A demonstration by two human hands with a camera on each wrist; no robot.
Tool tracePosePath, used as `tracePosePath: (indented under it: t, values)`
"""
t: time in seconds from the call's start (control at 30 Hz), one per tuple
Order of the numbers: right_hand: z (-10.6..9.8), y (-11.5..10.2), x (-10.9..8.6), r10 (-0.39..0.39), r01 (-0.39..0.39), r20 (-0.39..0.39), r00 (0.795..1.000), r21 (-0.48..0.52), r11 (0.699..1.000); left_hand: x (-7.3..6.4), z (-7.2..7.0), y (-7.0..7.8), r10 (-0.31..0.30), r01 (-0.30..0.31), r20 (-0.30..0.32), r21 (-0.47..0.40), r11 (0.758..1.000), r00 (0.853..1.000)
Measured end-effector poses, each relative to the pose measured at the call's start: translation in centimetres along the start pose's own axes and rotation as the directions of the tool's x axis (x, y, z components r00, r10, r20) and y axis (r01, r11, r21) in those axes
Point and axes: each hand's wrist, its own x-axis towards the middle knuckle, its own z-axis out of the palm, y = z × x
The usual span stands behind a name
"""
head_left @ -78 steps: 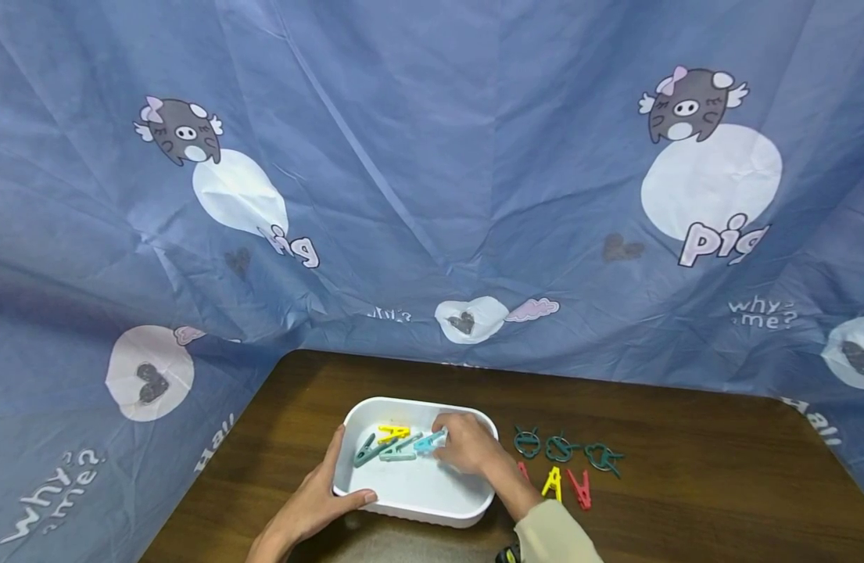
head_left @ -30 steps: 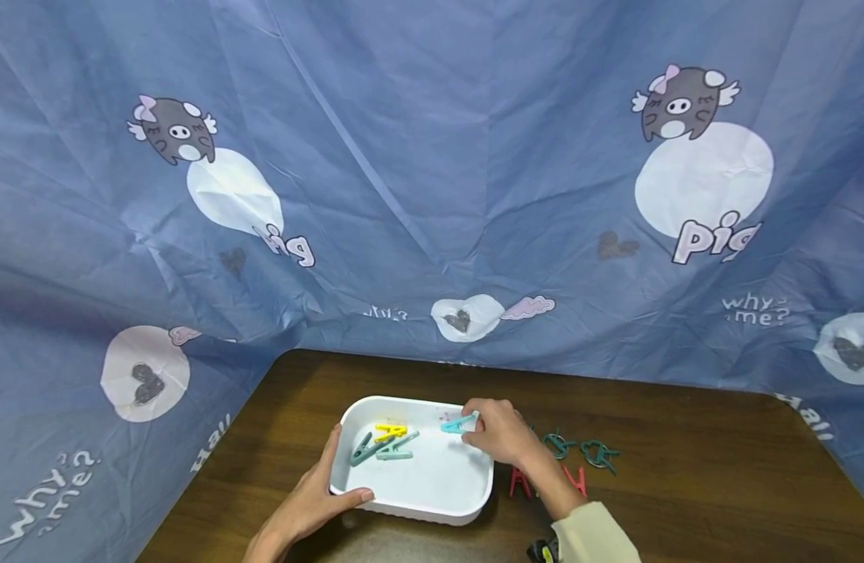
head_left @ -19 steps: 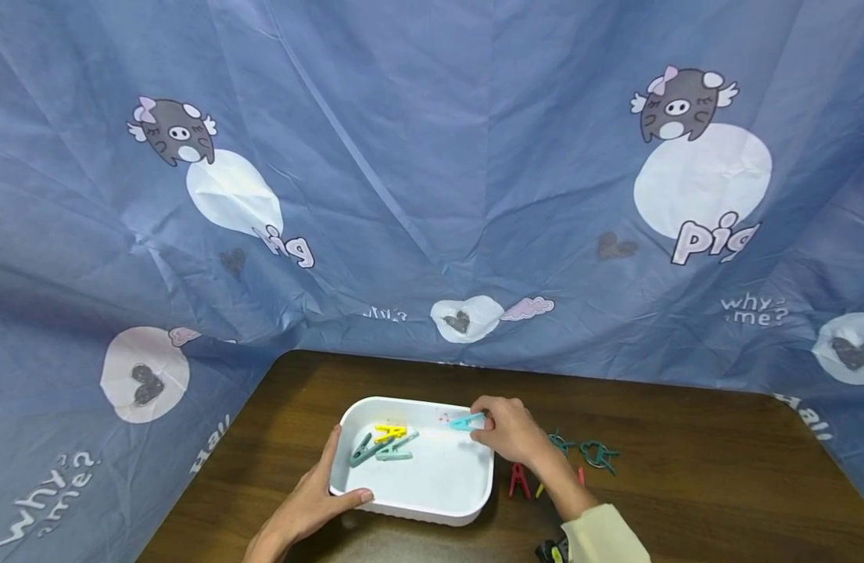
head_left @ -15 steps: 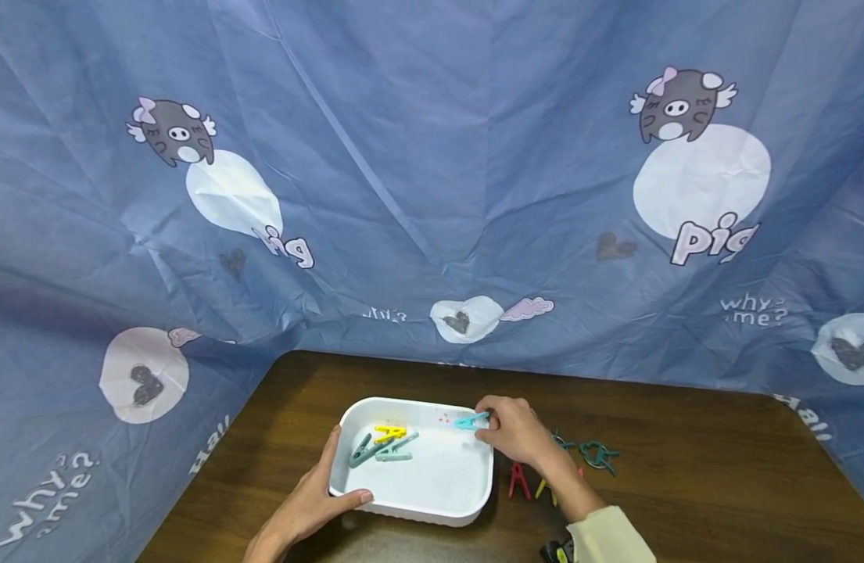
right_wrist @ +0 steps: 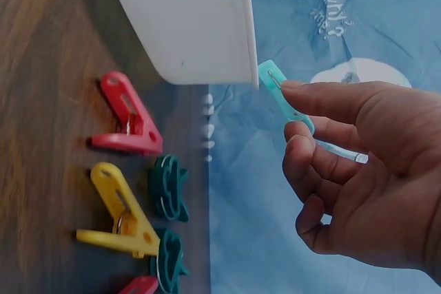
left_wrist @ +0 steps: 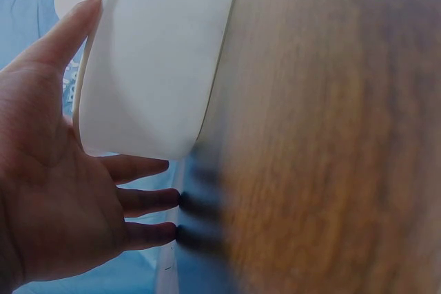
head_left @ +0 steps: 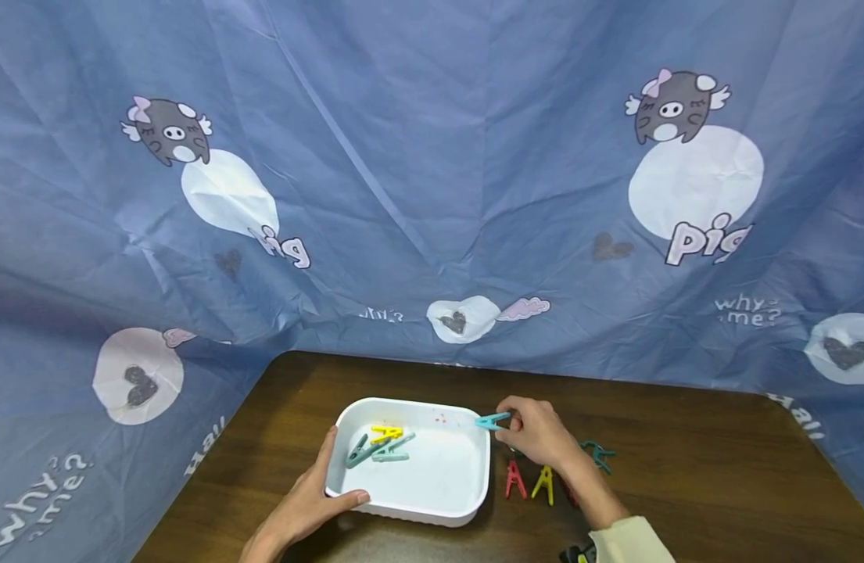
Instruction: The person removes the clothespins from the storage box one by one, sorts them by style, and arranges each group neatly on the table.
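Note:
A light-blue clothespin (head_left: 492,421) is pinched between the thumb and fingers of my right hand (head_left: 537,432), above the right rim of a white plastic basin (head_left: 432,516). In the right wrist view the clothespin (right_wrist: 284,96) appears beside the basin's rim. My left hand (head_left: 306,498) rests against the basin's left corner, thumb along the front edge, its visible fingers straight and spread. Inside the basin lie a yellow clothespin (head_left: 386,432), a dark green clothespin (head_left: 364,452) and a pale green clothespin (head_left: 392,450).
On the brown table (head_left: 685,469), right of the basin, are a red clothespin (head_left: 514,478) and a yellow clothespin (head_left: 544,485). Another red one is partly behind my forearm. Dark green ring clips (right_wrist: 167,187) lie farther back. A blue printed cloth (head_left: 403,195) hangs behind.
My right hand has lifted the light-blue clothespin from inside the basin and carried it rightward to the right rim. The left hand stays at the basin's corner.

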Motion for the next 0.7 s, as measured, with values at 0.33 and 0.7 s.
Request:
tracePosePath:
  t: [0.33,0.7]
  values:
    - [-0.9,1.4,-0.6,0.001,-0.001,-0.032,0.999,0.005,1.0,0.0,0.1,-0.3,0.006,-0.006,0.007,0.006,1.0,1.0]
    - [-2.3,2.7,-1.5,0.03,-0.029,-0.063,0.998,0.021,0.999,0.0,-0.1,0.0,0.01,-0.01,0.002,0.009,1.0,1.0]
